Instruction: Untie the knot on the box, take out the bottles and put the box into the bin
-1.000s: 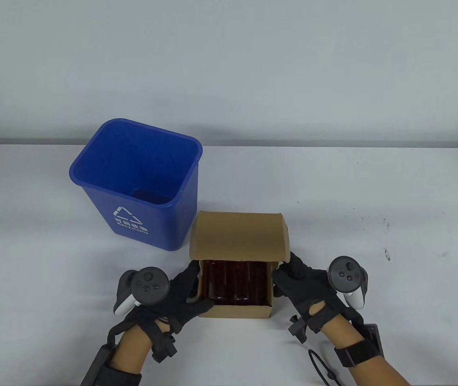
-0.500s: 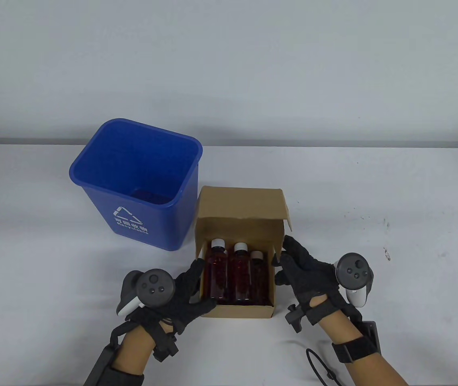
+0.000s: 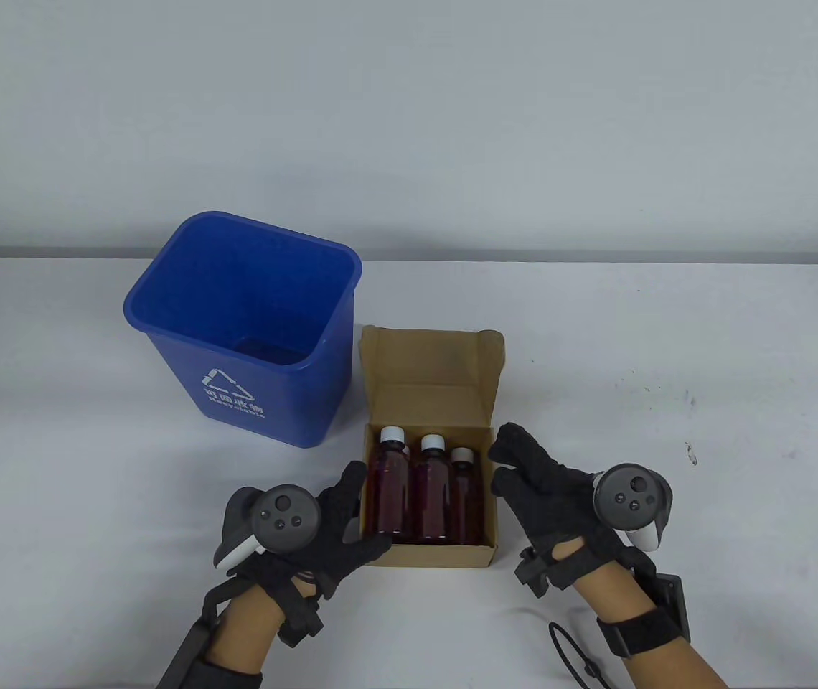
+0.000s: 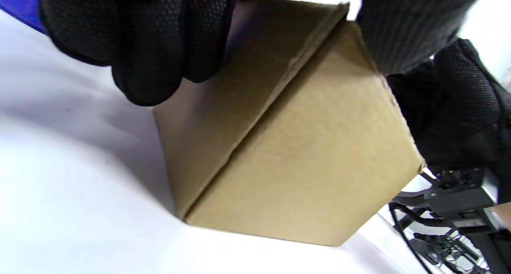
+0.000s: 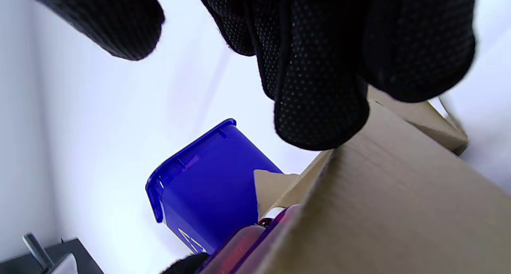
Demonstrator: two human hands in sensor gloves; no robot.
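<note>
The brown cardboard box (image 3: 427, 554) stands beside the blue bin (image 3: 251, 344), its lid (image 3: 430, 359) folded back. Three dark red bottles (image 3: 432, 495) with white caps lie side by side inside. My left hand (image 3: 359, 509) grips the box's near left corner, fingers (image 4: 147, 58) on the left wall and thumb over the front. The right hand (image 3: 506, 459) sits at the right wall by the rim and holds nothing. In the right wrist view its fingers (image 5: 319, 86) hang over the box wall (image 5: 379, 210), with the bin (image 5: 211, 186) behind. No string shows.
The white table (image 3: 703, 344) stretches to the right of the box and ends at a grey wall behind. A black cable loop (image 3: 572, 653) lies near the front edge by my right forearm. Small dark specks (image 3: 689, 452) mark the table at the right.
The lid swung from over the box to fully back, uncovering the bottles. My right hand let go of the lid and dropped to the right wall. The left hand stayed put.
</note>
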